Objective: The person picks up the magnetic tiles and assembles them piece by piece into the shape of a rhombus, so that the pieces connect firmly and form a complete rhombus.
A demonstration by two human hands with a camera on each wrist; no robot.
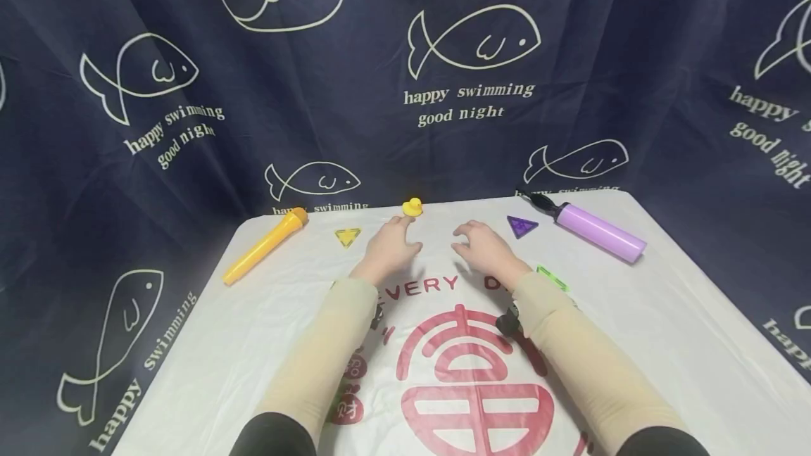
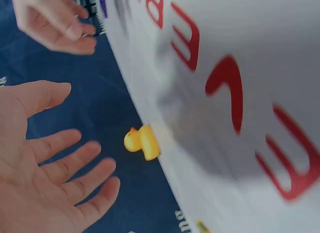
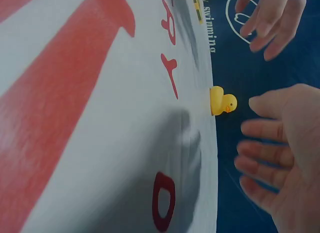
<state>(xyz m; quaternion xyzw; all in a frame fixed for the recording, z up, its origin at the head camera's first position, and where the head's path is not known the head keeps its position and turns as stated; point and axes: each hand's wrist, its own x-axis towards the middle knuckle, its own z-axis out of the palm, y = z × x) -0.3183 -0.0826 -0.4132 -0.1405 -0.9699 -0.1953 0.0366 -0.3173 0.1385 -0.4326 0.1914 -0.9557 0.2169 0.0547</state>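
A small yellow rubber duck (image 1: 412, 207) stands at the far edge of the white-covered table. My left hand (image 1: 391, 246) reaches toward it, fingertips overlapping its lower edge in the head view. In the left wrist view that hand (image 2: 60, 163) has its fingers loosely spread and nothing in them, apart from the duck (image 2: 142, 142). To the right of the duck, my right hand (image 1: 484, 248) hovers over the cloth with relaxed, slightly bent fingers and holds nothing. The right wrist view shows the duck (image 3: 222, 101) beyond the thumb of this hand (image 3: 280, 153).
An orange toy microphone (image 1: 266, 246) and a yellow triangle tile (image 1: 347, 236) lie to the left. On the right are a purple triangle tile (image 1: 522, 226), a lilac hand pump (image 1: 598, 231) and a green-edged piece (image 1: 553, 278) beside the right sleeve. A dark blue curtain (image 1: 380, 139) hangs behind the table.
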